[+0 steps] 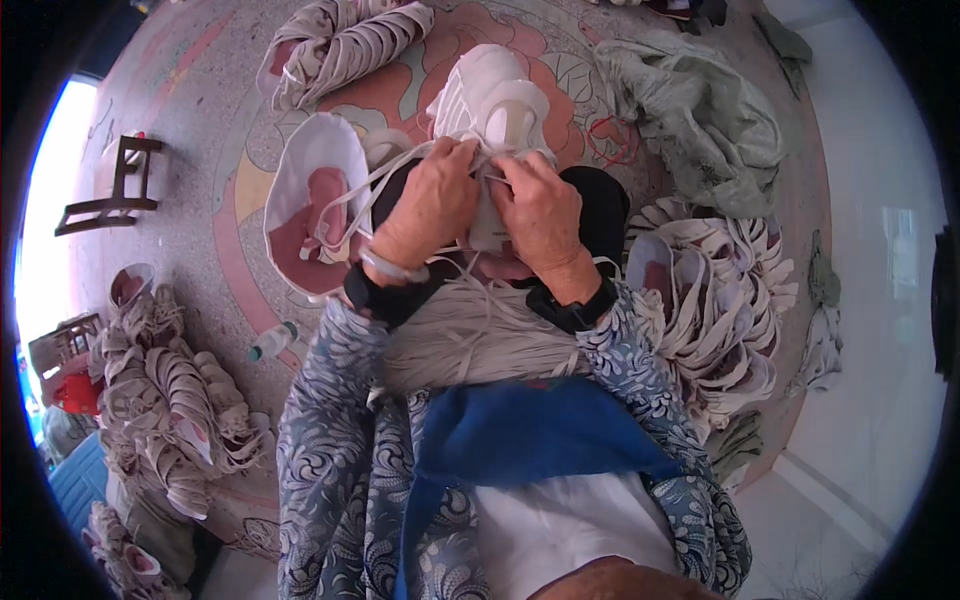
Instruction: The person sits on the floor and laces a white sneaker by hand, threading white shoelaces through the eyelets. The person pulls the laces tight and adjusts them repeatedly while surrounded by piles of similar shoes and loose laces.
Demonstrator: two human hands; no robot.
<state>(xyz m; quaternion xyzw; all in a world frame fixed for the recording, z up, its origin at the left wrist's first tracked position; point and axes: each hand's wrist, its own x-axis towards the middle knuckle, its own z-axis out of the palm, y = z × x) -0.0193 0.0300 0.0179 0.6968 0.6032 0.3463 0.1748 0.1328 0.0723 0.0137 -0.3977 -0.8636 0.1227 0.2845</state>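
Note:
Between my knees stands a white shoe upper (478, 85), its padded tongue facing me. At its opening, my left hand (432, 205) is closed in a pinch on a white shoelace (385, 172), whose loose part trails down to the left. Close beside it, my right hand (540, 212) also pinches lace at the eyelet edge; the fingertips partly hide the exact grip. Left of my hands lies another upper (318, 205) with a pinkish lining. Across my lap rests a thick bundle of pale laces (480, 335).
Stacked uppers lie at the right (710, 300), the left (180, 400) and the far side (345, 50). A grey-green woven sack (700, 120) is crumpled at the far right. A plastic bottle (272, 342) lies on the patterned floor, and a small wooden stool (120, 185) stands farther left.

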